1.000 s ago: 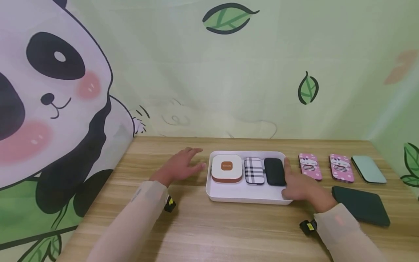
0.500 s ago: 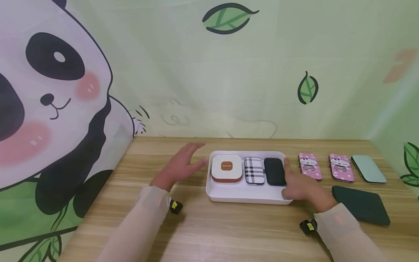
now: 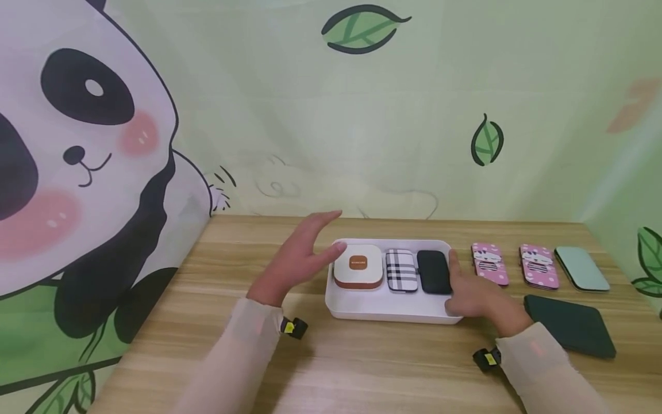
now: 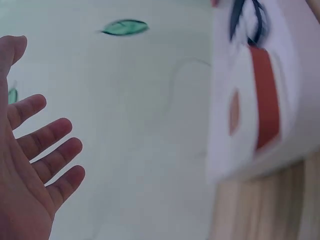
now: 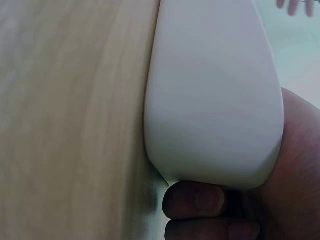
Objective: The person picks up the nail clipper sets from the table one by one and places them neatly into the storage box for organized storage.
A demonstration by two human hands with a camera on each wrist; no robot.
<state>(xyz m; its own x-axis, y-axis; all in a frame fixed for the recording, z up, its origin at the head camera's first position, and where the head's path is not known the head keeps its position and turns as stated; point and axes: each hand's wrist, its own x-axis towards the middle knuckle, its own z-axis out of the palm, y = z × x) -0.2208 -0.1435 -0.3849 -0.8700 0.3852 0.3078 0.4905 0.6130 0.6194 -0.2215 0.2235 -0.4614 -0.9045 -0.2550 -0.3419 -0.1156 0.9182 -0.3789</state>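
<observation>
In the head view, a white tray (image 3: pixel 388 306) on the wooden table carries a row of three cases: a square white box (image 3: pixel 370 277) with a brown label and reddish-brown side, a plaid case (image 3: pixel 401 271) and a black case (image 3: pixel 433 272). My right hand (image 3: pixel 477 296) grips the tray's right end. From the right wrist, bent fingers (image 5: pixel 195 201) show against the tray's end wall. My left hand (image 3: pixel 292 259) hovers at the tray's left end, fingers spread, its thumb overlapping the white box's corner. The left wrist view shows that palm holding nothing.
Right of the tray lie two pink cat-patterned cases, the nearer one (image 3: pixel 488 264) and another (image 3: pixel 539 267), then a mint-green case (image 3: pixel 582 269). A dark green flat case (image 3: pixel 571 325) lies in front of them, near my right wrist. A printed cloth wall (image 3: pixel 383 144) stands behind the table.
My left hand has moved right and away from me, from beside the tray to over its left end. The right hand and the tray have stayed in place.
</observation>
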